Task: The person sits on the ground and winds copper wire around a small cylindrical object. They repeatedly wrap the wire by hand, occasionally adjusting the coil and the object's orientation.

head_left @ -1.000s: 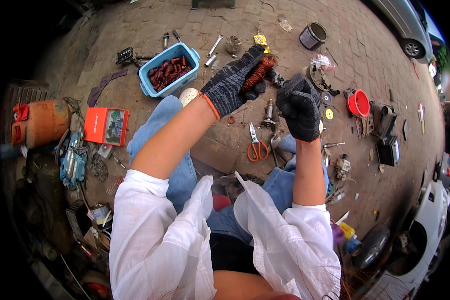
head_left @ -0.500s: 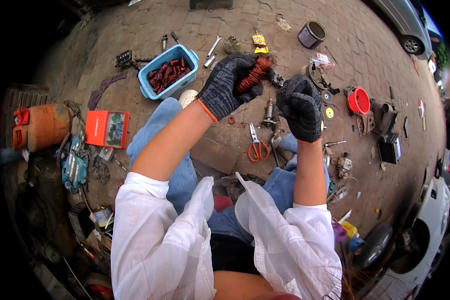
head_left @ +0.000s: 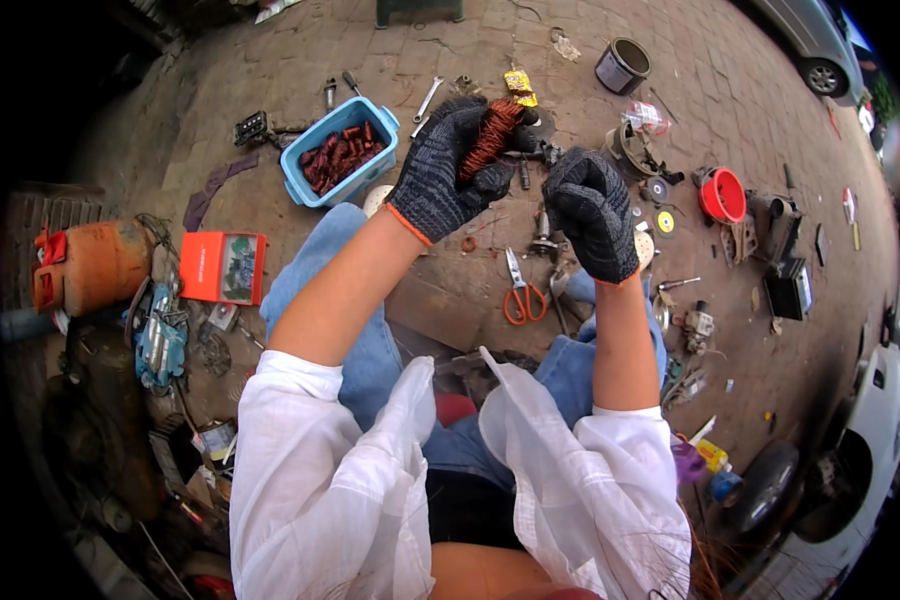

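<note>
A bundle of reddish-brown copper wire (head_left: 490, 142) is gripped in my left hand (head_left: 442, 165), which wears a dark grey knit glove with an orange cuff. The bundle stands tilted between thumb and fingers. To its right, apart from it, my right hand (head_left: 592, 215) is closed in a matching glove. Its fingers are curled together, and whatever they may hold is hidden. Left of my left hand, a blue plastic tub (head_left: 305, 190) holds many similar wire bundles (head_left: 342, 158). Below and between my hands lie scissors with orange handles (head_left: 523, 303).
A wrench (head_left: 428, 98) and a yellow packet (head_left: 519, 84) lie beyond my hands. On the right are a red bowl (head_left: 722, 195), metal parts and a dark can (head_left: 623, 66). At left stand an orange gas cylinder (head_left: 105, 262) and an orange-red box (head_left: 202, 265). Parked cars edge the right side.
The wire bundle has turned more upright in my left hand. My right hand has shifted slightly left. The whole view has moved a little.
</note>
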`<state>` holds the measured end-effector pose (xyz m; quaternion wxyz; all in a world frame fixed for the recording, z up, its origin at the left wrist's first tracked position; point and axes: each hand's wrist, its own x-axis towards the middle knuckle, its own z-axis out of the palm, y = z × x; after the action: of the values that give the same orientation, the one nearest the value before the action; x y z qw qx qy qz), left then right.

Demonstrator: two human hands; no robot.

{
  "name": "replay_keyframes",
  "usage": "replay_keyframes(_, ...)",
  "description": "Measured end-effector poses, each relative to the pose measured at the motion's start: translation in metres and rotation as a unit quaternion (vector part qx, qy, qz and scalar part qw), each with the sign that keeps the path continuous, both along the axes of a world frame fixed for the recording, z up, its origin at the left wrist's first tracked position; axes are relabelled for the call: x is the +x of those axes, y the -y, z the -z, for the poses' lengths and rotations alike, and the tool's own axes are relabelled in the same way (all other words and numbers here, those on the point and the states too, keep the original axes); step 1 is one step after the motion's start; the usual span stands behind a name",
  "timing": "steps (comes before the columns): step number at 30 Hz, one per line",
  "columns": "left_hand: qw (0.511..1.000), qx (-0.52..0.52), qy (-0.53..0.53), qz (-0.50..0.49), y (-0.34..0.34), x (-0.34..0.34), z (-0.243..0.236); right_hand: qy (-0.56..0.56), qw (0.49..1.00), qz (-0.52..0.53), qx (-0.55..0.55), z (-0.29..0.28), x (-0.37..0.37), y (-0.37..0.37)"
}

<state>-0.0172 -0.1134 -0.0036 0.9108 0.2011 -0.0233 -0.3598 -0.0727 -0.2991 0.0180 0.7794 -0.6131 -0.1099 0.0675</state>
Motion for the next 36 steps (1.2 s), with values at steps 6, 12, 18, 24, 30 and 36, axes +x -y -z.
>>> replay_keyframes(6, 0.991, 0.092, -0.037, -0.084, 0.005, -0.006, -0.002, -0.048, 0.995, 0.023, 0.086, 0.002, -0.004, 0.001)
replay_keyframes(12, 0.936, 0.276, 0.118, -0.182, 0.010, -0.007, 0.010, -0.041, 0.979, -0.034, 0.197, 0.009, -0.003, 0.003)
replay_keyframes(18, 0.930, 0.274, 0.162, -0.183, -0.001, -0.006, 0.006, -0.040, 0.988, -0.008, 0.146, 0.004, -0.005, 0.002)
replay_keyframes(24, 0.948, 0.283, 0.106, -0.102, 0.000, -0.018, -0.015, -0.037, 0.989, 0.009, 0.140, 0.001, -0.005, 0.004)
replay_keyframes(30, 0.948, 0.296, 0.094, -0.066, 0.002, -0.019, -0.017, -0.040, 0.945, -0.048, 0.322, 0.009, 0.001, 0.008)
replay_keyframes(36, 0.950, 0.292, 0.082, -0.076, 0.008, -0.019, -0.014, -0.075, 0.940, 0.011, 0.331, 0.007, 0.009, 0.016)
